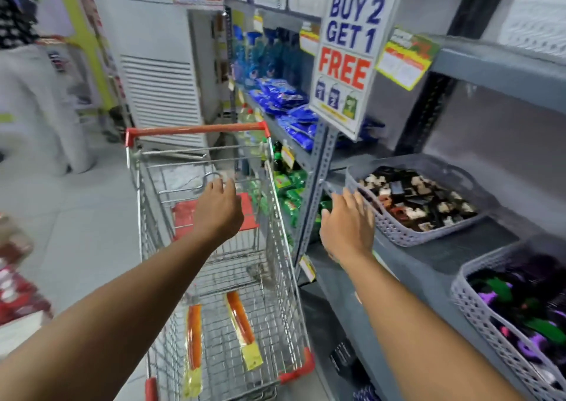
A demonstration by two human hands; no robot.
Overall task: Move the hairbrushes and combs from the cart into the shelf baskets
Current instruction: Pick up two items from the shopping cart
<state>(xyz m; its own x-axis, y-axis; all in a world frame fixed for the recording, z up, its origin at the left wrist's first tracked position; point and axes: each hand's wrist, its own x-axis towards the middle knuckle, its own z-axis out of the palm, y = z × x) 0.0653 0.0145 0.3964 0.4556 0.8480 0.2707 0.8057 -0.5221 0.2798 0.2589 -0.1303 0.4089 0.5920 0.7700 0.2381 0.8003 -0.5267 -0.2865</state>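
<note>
My left hand (219,209) hides part of the cart's red seat flap (183,217). The near basket (477,305) runs off the right edge, its contents a blur. The two packets (242,330) in the cart are too smeared to identify.

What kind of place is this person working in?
Most likely a shop aisle, perhaps a supermarket. A wire shopping cart stands beside grey metal shelving, a "Buy 2 Get 1 Free" sign hangs there, and a grey basket holds small goods.
</note>
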